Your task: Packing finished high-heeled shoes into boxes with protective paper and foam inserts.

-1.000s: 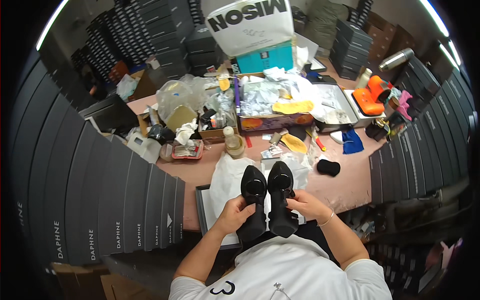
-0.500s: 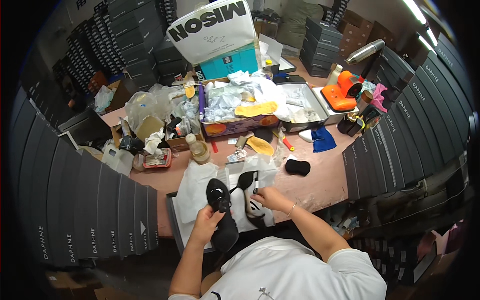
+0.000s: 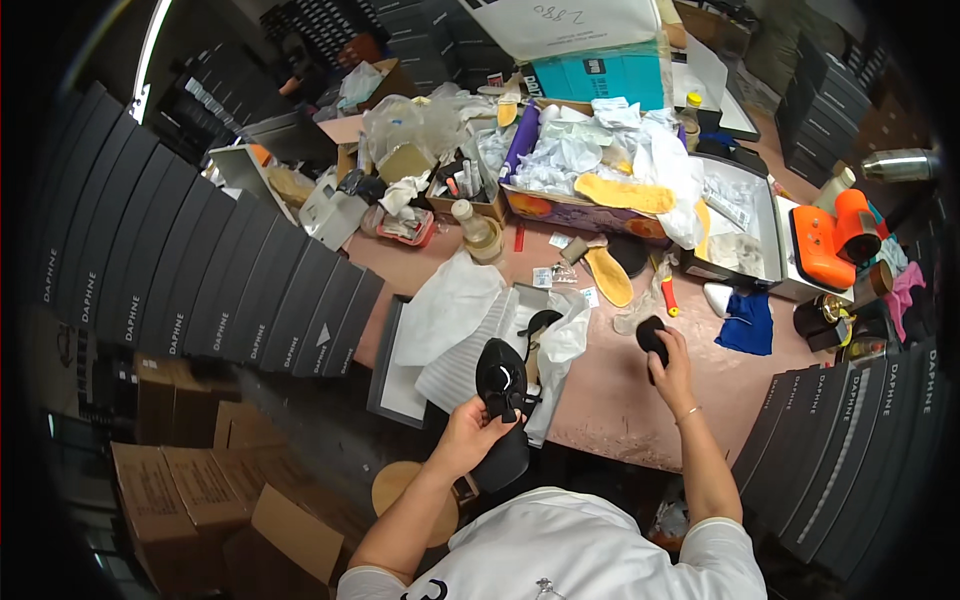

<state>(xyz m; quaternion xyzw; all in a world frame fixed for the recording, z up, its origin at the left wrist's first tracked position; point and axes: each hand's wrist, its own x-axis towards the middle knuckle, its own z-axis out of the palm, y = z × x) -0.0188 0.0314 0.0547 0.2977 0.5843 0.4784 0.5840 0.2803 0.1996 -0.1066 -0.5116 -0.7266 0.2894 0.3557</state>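
Note:
My left hand (image 3: 468,437) grips a glossy black shoe (image 3: 500,370) by its middle, the toe pointing away from me, above the near edge of the table. My right hand (image 3: 673,368) is closed around a black oval sponge (image 3: 650,338) on the right part of the table. Between the hands, a second black shoe (image 3: 545,320) lies in an open shoe box (image 3: 392,398). White tissue paper (image 3: 450,308) lines the box, and the held shoe partly covers the second one.
Tall stacks of dark shoe boxes flank me at left (image 3: 200,270) and right (image 3: 850,440). Farther back stand a bottle (image 3: 480,240), a carton (image 3: 590,215) heaped with crumpled paper, and an orange device (image 3: 822,245). A yellow insole (image 3: 608,277) and a blue cloth (image 3: 746,325) lie on the table.
My right hand has left the shoe in the box, moved right and taken hold of the sponge. My left hand still holds its shoe. The view has turned.

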